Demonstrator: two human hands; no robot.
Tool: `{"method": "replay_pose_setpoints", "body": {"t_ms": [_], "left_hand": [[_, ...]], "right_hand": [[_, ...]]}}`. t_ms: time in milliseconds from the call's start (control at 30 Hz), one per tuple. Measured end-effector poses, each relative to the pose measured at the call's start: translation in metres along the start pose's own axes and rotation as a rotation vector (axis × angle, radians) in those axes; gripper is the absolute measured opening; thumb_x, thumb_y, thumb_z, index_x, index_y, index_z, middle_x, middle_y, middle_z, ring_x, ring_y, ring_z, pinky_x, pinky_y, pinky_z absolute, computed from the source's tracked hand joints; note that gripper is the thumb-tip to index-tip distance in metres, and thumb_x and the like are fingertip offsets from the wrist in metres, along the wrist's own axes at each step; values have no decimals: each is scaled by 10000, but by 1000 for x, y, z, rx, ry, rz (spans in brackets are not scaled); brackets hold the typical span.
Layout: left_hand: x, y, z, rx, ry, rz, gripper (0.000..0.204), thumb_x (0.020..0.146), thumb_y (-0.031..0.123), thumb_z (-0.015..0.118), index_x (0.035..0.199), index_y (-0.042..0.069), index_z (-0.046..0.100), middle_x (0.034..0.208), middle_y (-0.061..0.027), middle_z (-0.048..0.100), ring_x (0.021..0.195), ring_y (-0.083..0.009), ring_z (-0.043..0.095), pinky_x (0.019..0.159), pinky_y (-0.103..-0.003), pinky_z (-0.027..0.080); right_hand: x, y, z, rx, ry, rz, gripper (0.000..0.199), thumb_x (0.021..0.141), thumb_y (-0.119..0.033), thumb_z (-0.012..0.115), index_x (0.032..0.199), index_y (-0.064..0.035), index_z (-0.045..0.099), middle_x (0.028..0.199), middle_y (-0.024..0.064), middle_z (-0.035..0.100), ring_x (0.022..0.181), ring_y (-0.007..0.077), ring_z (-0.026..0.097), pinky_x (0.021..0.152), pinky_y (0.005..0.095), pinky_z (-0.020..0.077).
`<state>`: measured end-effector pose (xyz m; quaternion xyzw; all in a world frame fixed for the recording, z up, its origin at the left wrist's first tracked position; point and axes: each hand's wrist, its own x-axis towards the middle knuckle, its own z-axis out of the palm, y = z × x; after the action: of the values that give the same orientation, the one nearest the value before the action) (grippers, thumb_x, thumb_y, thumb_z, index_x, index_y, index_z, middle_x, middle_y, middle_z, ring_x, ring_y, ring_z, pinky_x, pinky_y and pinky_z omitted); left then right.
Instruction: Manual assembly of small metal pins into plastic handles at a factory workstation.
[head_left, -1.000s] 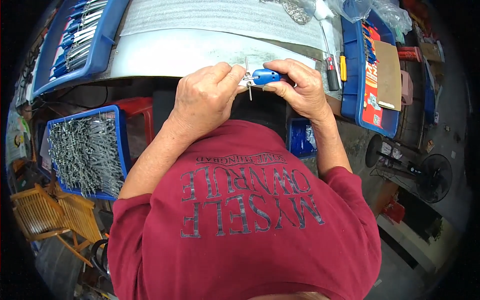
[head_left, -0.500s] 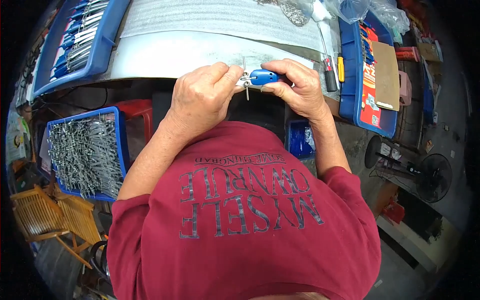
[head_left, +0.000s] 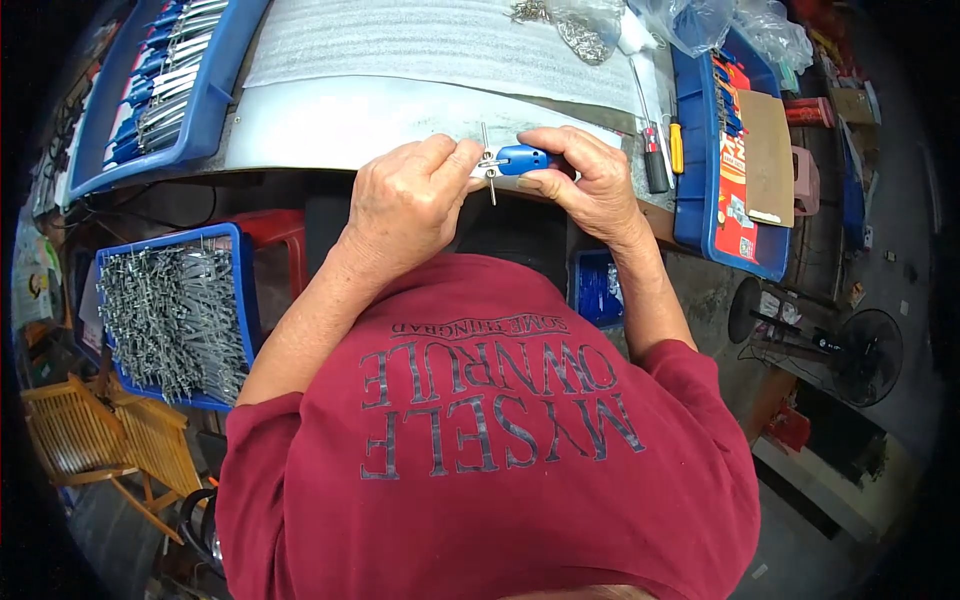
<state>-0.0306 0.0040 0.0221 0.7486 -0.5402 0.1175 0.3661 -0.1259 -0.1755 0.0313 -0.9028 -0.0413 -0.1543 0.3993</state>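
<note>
At the near edge of the worktable (head_left: 320, 118), both hands hold one small blue-handled metal tool (head_left: 518, 160) level in front of the red shirt. My left hand (head_left: 410, 205) is closed, its thumb and fingertips pinching the metal end, most of which it hides. Fingers and thumb of my right hand (head_left: 592, 185) grip the rounded blue handle from the other side. Between the hands a thin metal rod (head_left: 492, 188) crosses the tool, with small round fittings beside it. The tool's exact kind cannot be made out.
Blue-handled pieces fill a blue bin (head_left: 212, 100) at far left. Below it, a blue crate (head_left: 244, 300) holds many metal parts. At right are a black-and-red screwdriver (head_left: 656, 165), a yellow-handled tool (head_left: 677, 150) and another blue bin (head_left: 690, 215). White foam sheet (head_left: 370, 40) covers the table's back.
The view has shifted slightly. Both hands keep their hold on the tool, which appears a little further left and lower, with only a slight tilt of its rod.
</note>
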Motion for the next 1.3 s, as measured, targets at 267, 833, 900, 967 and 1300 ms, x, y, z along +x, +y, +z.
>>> {"method": "replay_pose_setpoints", "body": {"t_ms": [267, 833, 900, 967, 1300], "left_hand": [[0, -3, 3, -10, 4, -16, 208, 688, 98, 615, 875, 46, 540, 645, -60, 469, 551, -202, 528, 479, -314, 424], [11, -25, 10, 26, -6, -28, 195, 700, 122, 619, 855, 58, 521, 648, -64, 469, 571, -223, 529, 489, -338, 430], [13, -31, 12, 37, -26, -46, 204, 692, 85, 616, 873, 52, 530, 664, -77, 482, 584, -242, 529, 496, -342, 426], [13, -37, 16, 48, -48, -65, 221, 683, 48, 612, 891, 46, 538, 679, -90, 495, 597, -261, 529, 503, -347, 422], [12, -45, 23, 58, -47, -87, 203, 690, 67, 608, 877, 48, 534, 657, -91, 473, 589, -255, 513, 498, -352, 412]], "right_hand": [[1, 0, 2, 3, 23, 17, 315, 687, -136, 686, 959, -8, 592, 824, 68, 602, 636, 115, 530, 555, 227, 427], [21, 29, -18, 75, 88, 203, 314, 789, -83, 585, 1088, 3, 540, 877, 48, 584, 791, 84, 528, 710, 220, 432], [34, 37, -20, 32, 204, 308, 272, 785, -98, 596, 1032, 14, 568, 840, 42, 593, 767, 91, 534, 699, 215, 432], [47, 57, -23, 3, 268, 241, 229, 778, -117, 604, 967, 11, 598, 813, 57, 606, 734, 109, 545, 675, 216, 431], [107, 104, -13, -483, 124, 122, 171, 746, -146, 578, 872, -38, 620, 854, 126, 615, 773, 277, 585, 683, 330, 457]]}}
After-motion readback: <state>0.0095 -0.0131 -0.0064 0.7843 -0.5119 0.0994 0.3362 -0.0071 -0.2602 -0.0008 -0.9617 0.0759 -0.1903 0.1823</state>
